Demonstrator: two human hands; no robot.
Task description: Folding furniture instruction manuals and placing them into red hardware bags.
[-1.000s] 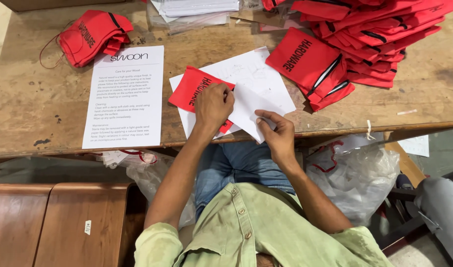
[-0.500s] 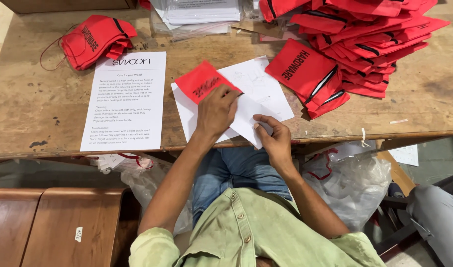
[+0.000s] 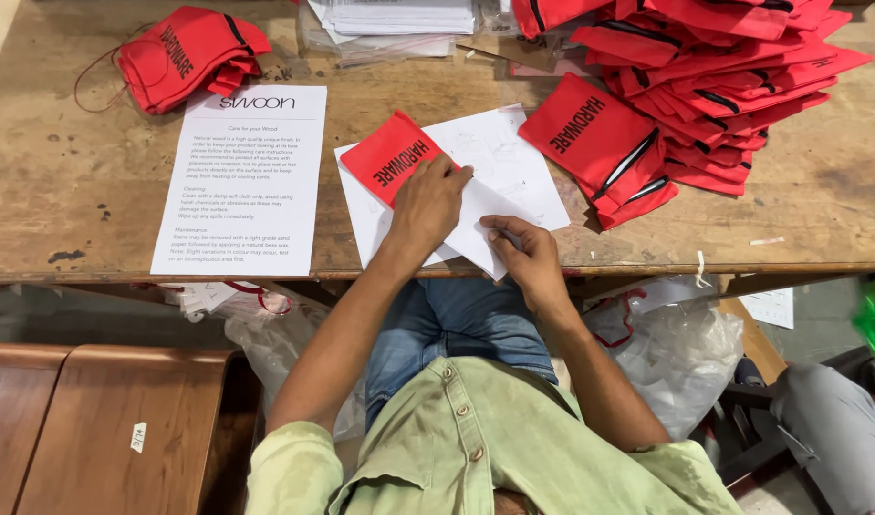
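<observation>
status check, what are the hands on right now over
Left hand flat on red pouch and white sheets. Right hand pinching the sheets' folded edge. Pouch pile off to the right, clear of both hands.

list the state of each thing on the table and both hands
left hand: flat on the red pouch and paper
right hand: pinching the folded paper's edge
red pouch: lying flat on the paper
white paper: partly folded
printed sheet: flat, unfolded
pile of red pouches: stacked, fanned out
</observation>
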